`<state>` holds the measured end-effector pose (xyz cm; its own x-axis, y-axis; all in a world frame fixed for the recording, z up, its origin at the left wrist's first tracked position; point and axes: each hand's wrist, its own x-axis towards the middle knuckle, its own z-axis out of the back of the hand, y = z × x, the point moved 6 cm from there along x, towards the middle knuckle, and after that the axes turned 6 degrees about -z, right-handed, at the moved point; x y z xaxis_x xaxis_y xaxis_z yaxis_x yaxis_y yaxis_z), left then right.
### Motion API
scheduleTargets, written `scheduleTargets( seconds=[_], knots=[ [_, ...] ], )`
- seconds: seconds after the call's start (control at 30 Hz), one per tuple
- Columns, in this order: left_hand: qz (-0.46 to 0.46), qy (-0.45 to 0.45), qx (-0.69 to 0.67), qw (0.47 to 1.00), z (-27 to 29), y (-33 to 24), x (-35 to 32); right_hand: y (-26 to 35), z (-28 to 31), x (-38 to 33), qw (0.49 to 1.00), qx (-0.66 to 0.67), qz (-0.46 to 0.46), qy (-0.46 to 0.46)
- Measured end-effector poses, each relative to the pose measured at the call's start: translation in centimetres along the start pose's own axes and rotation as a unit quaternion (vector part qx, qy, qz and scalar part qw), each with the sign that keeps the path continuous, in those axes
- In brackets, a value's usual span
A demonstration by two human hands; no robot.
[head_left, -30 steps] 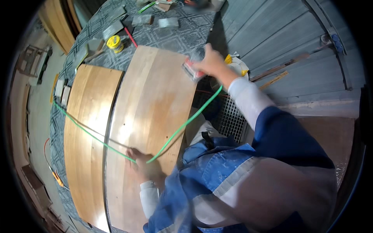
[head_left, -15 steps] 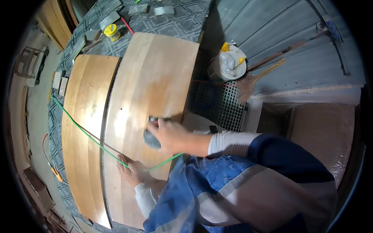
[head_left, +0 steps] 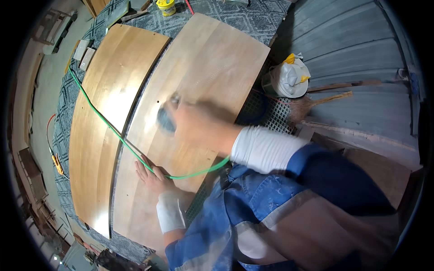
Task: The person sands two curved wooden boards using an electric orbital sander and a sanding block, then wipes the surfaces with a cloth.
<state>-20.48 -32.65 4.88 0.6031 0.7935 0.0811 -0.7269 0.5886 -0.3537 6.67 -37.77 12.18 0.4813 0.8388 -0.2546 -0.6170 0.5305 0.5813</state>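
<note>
A pale wooden panel (head_left: 217, 56) lies beneath both my hands. My right hand (head_left: 187, 122), smeared by motion, is wrapped round a sander (head_left: 166, 119) with a round grey pad; the tool's upper part is mostly hidden by the fingers. The pad rests on the panel near a small dark hole. Flat on the same panel, closer to my body, my left hand (head_left: 156, 180) has its fingers apart. A green hose (head_left: 106, 122) crosses the panels, passes over my left hand and disappears under my right forearm.
A glossier, honey-coloured panel (head_left: 108, 86) lies to the left, across a narrow gap. Both rest on a patterned grey cloth (head_left: 244, 22). A yellow tub (head_left: 166, 7) and small blocks (head_left: 83, 54) sit around the panels. At right stand a white bucket (head_left: 294, 83) and a broom (head_left: 303, 108).
My right hand has moved the sander leftward and slightly away from me. The honey-coloured patch on the far part of the panel now looks paler. My whole view has shifted and turned.
</note>
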Motion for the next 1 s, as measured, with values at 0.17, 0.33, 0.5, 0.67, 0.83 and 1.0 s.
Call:
scheduleTargets(
  seconds=[0.17,0.33,0.5,0.67,0.83,1.0],
  knots=[
    [0.015,0.009,-0.003,1.000,0.0,0.2,0.2,5.1,-2.1,-3.3,0.998,-0.004,0.064,-0.024],
    [0.009,0.012,0.010,1.000,0.1,0.5,0.1,-7.7,8.1,2.3,0.979,-0.035,-0.190,-0.070],
    [0.007,0.015,0.023,1.000,-0.1,-0.3,0.5,-14.5,13.9,2.4,0.965,0.049,-0.208,-0.153],
    [-0.021,0.003,0.019,1.000,-0.9,1.0,0.0,-3.1,2.3,-4.3,0.989,-0.022,-0.066,-0.128],
    [0.019,-0.045,-0.288,0.956,1.4,2.1,-0.9,7.6,-7.7,-13.9,0.999,-0.002,0.022,0.030],
    [-0.038,0.022,-0.219,0.975,3.8,8.2,-3.7,-0.5,-2.2,-13.4,0.981,0.020,-0.122,-0.152]
  ],
)
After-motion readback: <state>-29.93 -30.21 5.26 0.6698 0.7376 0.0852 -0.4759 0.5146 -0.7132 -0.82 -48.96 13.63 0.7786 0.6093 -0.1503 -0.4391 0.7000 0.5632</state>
